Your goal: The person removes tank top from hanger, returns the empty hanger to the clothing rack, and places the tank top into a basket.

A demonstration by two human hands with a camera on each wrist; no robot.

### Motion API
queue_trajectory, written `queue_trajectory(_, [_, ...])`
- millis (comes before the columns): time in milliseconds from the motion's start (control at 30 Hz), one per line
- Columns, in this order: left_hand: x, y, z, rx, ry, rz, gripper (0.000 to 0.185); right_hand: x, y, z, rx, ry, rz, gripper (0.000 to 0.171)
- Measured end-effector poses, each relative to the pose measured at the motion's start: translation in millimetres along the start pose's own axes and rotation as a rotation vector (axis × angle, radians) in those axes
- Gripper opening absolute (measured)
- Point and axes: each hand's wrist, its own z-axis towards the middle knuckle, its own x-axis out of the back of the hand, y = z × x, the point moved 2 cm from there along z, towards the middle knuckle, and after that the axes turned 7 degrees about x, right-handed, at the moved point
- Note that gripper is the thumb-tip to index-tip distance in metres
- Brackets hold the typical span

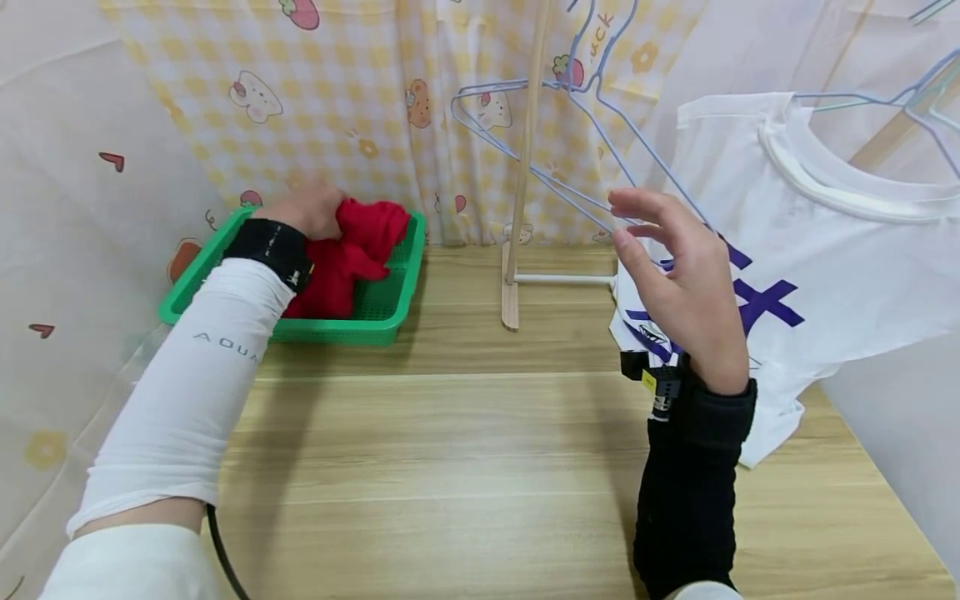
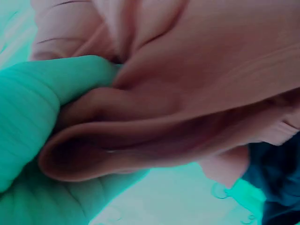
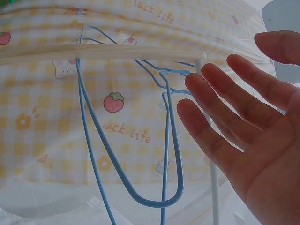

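Note:
Over the green basket [image 1: 337,332], my left hand [image 1: 303,208] pinches a bunched red cloth [image 1: 367,233], part of which lies inside the basket. The left wrist view has shifted colours: there the cloth [image 2: 211,79] fills most of the picture, a folded edge caught between thumb and fingers. My right hand [image 1: 686,283] is raised before the white shirt [image 1: 847,258] with purple markings, near the blue wire hangers [image 1: 622,125]. Its fingers [image 3: 225,98] are spread apart and hold nothing in the right wrist view, with a blue hanger [image 3: 136,197] beyond them.
A wooden rack post [image 1: 525,158] with a foot and a white lower bar [image 1: 566,279] stands on the wood-grain table [image 1: 450,467]. Behind hangs a yellow checked curtain [image 1: 300,108]. The white shirt hangs at the right, its hem reaching down to the table. A black cable [image 1: 217,542] trails beside the left arm.

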Motion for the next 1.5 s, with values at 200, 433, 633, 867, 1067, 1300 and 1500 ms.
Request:
queue_trajectory(200, [-29.8,6.8,-4.0,0.109,-0.163,0.012,0.031,1,1,-1,-0.011,-0.006,0.001,0.039])
queue_trajectory(433, [-52.8,22.0,-4.2,0.176,-0.305,-0.034,0.065,2,2,-3,-0.016,-0.008,0.005,0.039])
queue_trajectory(633, [-54.5,28.9,-8.2,0.178,-0.363,-0.008,0.068,1,3,-4,-0.017,-0.012,0.008,0.039])
queue_trajectory(867, [-26.6,40.8,-7.1,0.081,-0.282,-0.045,0.067,0,4,-3,-0.010,-0.025,0.014,0.039])
queue_trajectory(1067, [10.6,73.6,-12.6,0.016,-0.111,-0.149,0.060,-1,3,-3,0.000,-0.026,0.025,0.040])
queue_trajectory(1300, [38.8,123.8,-45.6,-0.096,0.129,-0.211,0.054,-4,3,-2,0.028,-0.036,0.024,0.040])
queue_trajectory(1500, [37.0,156.5,-81.8,-0.157,0.308,-0.191,0.050,-5,1,1,0.028,-0.053,0.017,0.040])
